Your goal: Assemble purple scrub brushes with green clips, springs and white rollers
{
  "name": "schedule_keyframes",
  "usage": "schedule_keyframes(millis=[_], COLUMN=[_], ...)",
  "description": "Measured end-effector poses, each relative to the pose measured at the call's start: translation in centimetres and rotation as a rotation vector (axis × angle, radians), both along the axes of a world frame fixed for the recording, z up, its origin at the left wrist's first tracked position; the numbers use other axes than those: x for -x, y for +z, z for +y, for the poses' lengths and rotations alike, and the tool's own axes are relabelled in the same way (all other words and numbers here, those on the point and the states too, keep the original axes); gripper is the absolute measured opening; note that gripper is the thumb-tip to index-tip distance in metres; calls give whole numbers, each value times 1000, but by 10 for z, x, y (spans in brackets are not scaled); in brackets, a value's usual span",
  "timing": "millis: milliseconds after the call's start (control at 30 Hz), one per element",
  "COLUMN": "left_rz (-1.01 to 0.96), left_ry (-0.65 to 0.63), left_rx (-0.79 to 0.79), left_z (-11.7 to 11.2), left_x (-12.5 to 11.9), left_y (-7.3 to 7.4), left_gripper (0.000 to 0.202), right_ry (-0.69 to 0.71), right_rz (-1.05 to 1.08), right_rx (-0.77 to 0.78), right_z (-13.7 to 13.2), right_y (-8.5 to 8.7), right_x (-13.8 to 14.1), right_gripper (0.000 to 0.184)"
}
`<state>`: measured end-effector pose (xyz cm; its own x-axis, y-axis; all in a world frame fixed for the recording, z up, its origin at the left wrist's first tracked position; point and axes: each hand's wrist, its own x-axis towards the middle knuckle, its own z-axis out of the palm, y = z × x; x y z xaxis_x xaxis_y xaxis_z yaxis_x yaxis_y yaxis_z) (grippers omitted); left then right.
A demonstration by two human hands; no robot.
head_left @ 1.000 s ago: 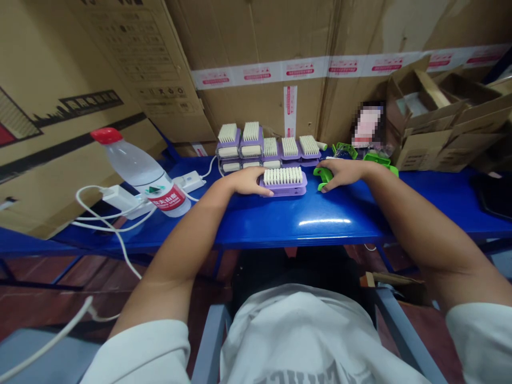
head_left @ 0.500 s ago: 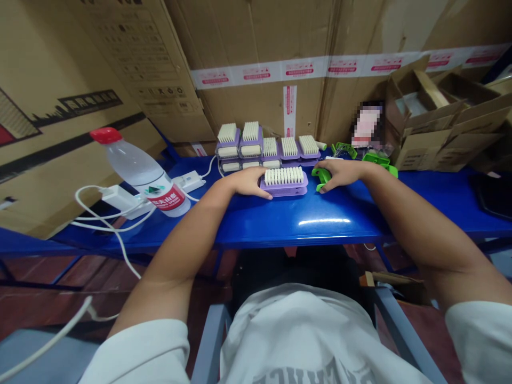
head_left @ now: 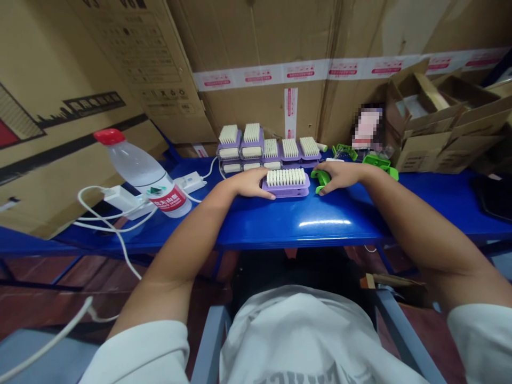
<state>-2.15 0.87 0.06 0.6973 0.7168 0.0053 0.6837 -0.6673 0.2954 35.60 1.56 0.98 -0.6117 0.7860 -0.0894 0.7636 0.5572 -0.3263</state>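
My left hand (head_left: 254, 182) is closed around the left end of a purple scrubbing brush (head_left: 285, 190), which lies on the blue table with its white bristles up. A little to the right, my right hand (head_left: 338, 175) grips a green plastic piece (head_left: 320, 182) that looks like a curved handle. Its far side is hidden under the fingers. Behind the held brush stand several more purple brushes (head_left: 252, 143), some stacked, also with white bristles. Further green plastic pieces (head_left: 376, 160) lie beyond my right hand and wrist.
Left on the blue table (head_left: 276, 226) is a tilted-looking water bottle (head_left: 146, 178) with a red cap, beside a white power strip (head_left: 138, 207) and looping cables. Open cardboard boxes (head_left: 432, 146) stand at the back right. Large cardboard (head_left: 256, 37) walls off the back.
The view has shifted very slightly. Both hands keep the same hold on the purple brush and the green piece, with no clear movement.
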Motion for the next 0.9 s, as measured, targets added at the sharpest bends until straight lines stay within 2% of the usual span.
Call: schedule_keyframes(millis=[300, 900], left_rz=[20, 23], left_ry=[22, 24], left_rx=[42, 29], left_z=[-4, -4], left_x=[-4, -4], left_y=[4, 4], left_gripper=[99, 99], right_ry=[12, 44], right_rz=[-14, 40], right_rx=[-20, -23], right_z=[0, 0], right_y=[0, -2], right_x=[1, 4], right_gripper=[98, 95])
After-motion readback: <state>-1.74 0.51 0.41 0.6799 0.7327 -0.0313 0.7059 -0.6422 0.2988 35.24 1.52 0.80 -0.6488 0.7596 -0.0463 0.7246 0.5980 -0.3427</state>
